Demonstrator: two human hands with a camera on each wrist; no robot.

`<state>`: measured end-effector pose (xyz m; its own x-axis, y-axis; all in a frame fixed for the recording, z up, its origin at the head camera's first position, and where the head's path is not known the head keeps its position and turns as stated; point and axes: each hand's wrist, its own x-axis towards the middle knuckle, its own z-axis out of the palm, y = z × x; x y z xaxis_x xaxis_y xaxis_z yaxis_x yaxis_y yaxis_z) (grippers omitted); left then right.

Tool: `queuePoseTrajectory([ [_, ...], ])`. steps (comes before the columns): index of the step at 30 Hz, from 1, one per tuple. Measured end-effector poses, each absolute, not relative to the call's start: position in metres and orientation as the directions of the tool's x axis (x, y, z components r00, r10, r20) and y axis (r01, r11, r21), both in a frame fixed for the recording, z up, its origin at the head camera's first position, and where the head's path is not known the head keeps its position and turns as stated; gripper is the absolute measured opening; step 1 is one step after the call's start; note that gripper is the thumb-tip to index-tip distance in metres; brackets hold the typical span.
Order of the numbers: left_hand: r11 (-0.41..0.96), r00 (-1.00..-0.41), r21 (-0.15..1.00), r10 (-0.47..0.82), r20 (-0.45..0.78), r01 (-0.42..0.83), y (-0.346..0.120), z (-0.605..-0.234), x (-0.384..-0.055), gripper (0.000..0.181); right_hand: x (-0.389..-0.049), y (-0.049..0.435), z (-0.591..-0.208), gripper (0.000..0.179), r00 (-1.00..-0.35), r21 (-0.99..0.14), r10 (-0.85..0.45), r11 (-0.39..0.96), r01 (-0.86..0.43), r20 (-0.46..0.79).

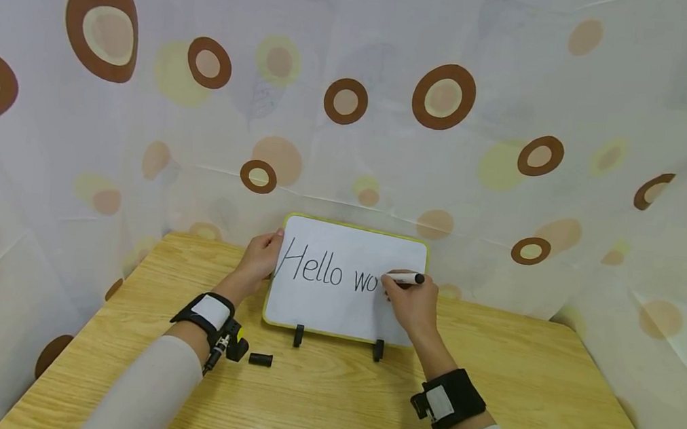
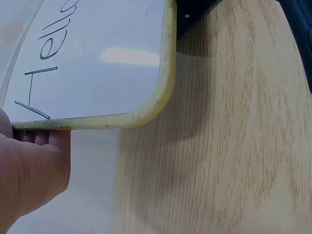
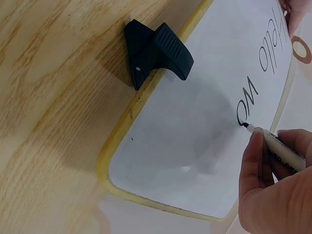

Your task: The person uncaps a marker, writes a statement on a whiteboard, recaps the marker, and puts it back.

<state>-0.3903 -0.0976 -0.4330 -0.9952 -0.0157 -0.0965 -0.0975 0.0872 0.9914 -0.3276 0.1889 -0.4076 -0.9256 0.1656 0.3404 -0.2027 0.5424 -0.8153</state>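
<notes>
A small whiteboard (image 1: 323,311) with a yellow rim stands tilted on the table, bearing the handwritten black letters "Hello wo". At its left edge my left hand (image 1: 261,256) grips the frame, thumb at the front and fingers behind, as the left wrist view shows. My right hand (image 1: 417,305) pinches a white marker (image 1: 404,278) with a black end. In the right wrist view the marker's dark tip (image 3: 245,125) is right at the letter "o". Two black clips (image 1: 299,335) support the board's lower edge.
A black marker cap (image 1: 260,359) lies on the wooden table (image 1: 315,403), in front of the board and near the left wrist. Behind the table hangs a pale curtain (image 1: 385,157) with brown and yellow ring patterns. Both wrists wear black camera straps (image 1: 452,400).
</notes>
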Motion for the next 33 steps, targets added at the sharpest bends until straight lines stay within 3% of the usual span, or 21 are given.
queuePoseTrajectory([
  [11,0.097,-0.994,0.989,-0.018,-0.107,-0.108,-0.096,-0.433,-0.389,0.050,-0.323,0.188,-0.401,0.014,-0.938,-0.843,0.156,0.501,-0.195,0.310],
  [33,0.100,-0.994,0.989,-0.021,-0.112,-0.113,-0.097,-0.435,-0.394,0.051,-0.325,0.200,-0.409,0.014,-0.921,-0.815,0.177,0.543,-0.202,0.346],
])
